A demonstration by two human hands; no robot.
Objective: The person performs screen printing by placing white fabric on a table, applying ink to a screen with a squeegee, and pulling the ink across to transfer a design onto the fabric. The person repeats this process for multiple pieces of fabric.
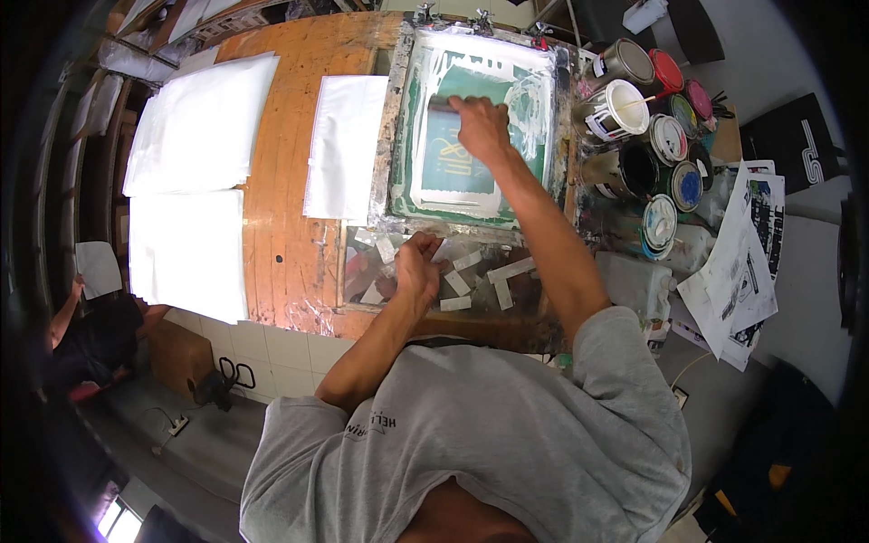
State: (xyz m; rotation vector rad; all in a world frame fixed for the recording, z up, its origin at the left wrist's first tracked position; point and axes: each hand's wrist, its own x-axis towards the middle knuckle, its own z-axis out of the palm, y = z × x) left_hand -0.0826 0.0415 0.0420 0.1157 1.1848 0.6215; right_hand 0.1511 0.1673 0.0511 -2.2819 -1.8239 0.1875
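Broad tabletop (285,172) of orange-brown wood, scratched, paint-spotted and glossy in patches. On its far right part, a rectangular screen frame (399,127), rim crusted with grey and dark stains; inside, green mesh (534,163) with thick, streaky white smears around a smoother blue-grey field bearing a yellowish design. On the near side of the frame, a transparent, shiny panel (530,309). At left, two stacks of smooth white sheets (204,118), one far, one near, corners slightly uneven. At right, loose papers (747,271), thin and curling, printed in black. Just left of the frame, a narrower white stack (339,149), flat and rectangular. Right of the frame, clustered round cans (670,140), paint-coated, beside a white tub (608,119) with a thin stick inside.

Above the mesh, right hand (484,125) clamped on a squeegee. Just short of the near rim, left hand (421,267), fingers bent; cannot tell whether closed on anything. Around it, short pale strips (455,303), flat and straight-edged, scattered over the panel. Toward the mesh's far part, the squeegee (441,104), a dull grey-brown bar partly hidden by fingers.
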